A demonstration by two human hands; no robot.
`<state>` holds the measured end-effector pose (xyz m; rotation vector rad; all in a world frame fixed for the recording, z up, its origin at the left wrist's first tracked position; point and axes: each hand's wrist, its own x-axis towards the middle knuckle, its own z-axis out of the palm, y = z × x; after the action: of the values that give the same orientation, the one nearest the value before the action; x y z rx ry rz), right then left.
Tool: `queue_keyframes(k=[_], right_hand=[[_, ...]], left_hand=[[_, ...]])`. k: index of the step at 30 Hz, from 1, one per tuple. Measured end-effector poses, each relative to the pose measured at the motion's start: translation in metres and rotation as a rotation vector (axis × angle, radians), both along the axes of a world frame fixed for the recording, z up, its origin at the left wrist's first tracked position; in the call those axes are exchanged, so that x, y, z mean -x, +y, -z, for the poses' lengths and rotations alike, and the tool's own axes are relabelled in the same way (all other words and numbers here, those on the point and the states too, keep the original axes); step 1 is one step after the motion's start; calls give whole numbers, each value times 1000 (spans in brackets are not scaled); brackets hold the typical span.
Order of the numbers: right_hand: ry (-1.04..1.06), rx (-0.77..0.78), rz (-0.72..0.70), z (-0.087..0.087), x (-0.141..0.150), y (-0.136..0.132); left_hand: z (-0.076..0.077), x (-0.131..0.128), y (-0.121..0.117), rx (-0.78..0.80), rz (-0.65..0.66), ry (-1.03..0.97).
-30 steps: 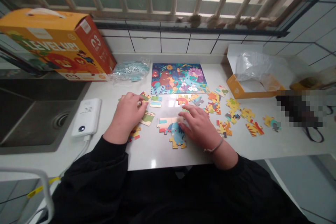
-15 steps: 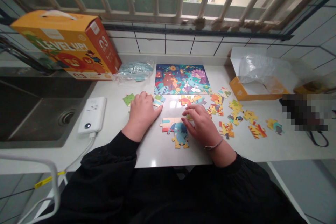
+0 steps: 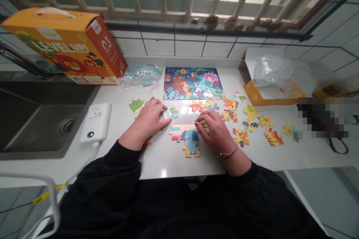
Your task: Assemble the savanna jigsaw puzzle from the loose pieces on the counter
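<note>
White tiled wall and barred window at the far edge; a pale countertop surface (image 3: pixel 162 170) runs below them, with a steel sink (image 3: pixel 36 127) at the left. Far left on the surface stands an orange "Level Up!" box (image 3: pixel 64 44), beside a crinkled blue plastic bag (image 3: pixel 141 75). A white power bank (image 3: pixel 95 123) lies near the sink, and an open orange-and-white box (image 3: pixel 259 96) holding clear plastic sits far right.

Centre far: a picture panel of forest animals (image 3: pixel 193 83), complete and flat. Centre near: two joined jigsaw pieces (image 3: pixel 179 132) lie touching a blue elephant piece (image 3: pixel 192 142). Loose jigsaw pieces (image 3: pixel 251 114) are scattered to the right.

Left hand (image 3: pixel 146 119): fingers spread and curved downward, not pinching, with the thumb side just at two small jigsaw pieces (image 3: pixel 170 112). These pieces now lie slightly nearer the person than half a second ago. A green jigsaw piece (image 3: pixel 136 105) lies just beyond the fingers.

Right hand (image 3: pixel 215 132): fingers curled, tips on a small jigsaw piece (image 3: pixel 202 123) just beyond the joined pieces; whether it is pinched cannot be told. A thin bracelet (image 3: pixel 227 154) circles the wrist.
</note>
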<state>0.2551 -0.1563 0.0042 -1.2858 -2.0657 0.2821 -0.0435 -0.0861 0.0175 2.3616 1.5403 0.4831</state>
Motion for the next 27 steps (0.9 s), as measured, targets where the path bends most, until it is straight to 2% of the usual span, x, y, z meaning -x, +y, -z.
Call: queue_keyframes(k=[4, 10, 16, 24, 27], right_hand=[[1, 0, 2, 1, -1, 0], [11, -12, 1, 6, -2, 1], [5, -19, -12, 5, -2, 1], [8, 5, -50, 4, -1, 0], [7, 10, -54, 5, -1, 0]], left_hand=[[-11, 5, -3, -28, 71, -57], [-26, 4, -15, 2, 324, -194], [-24, 0, -19, 16, 407, -180], [-11, 0, -18, 88, 499, -124], [-13, -1, -18, 89, 478, -117]])
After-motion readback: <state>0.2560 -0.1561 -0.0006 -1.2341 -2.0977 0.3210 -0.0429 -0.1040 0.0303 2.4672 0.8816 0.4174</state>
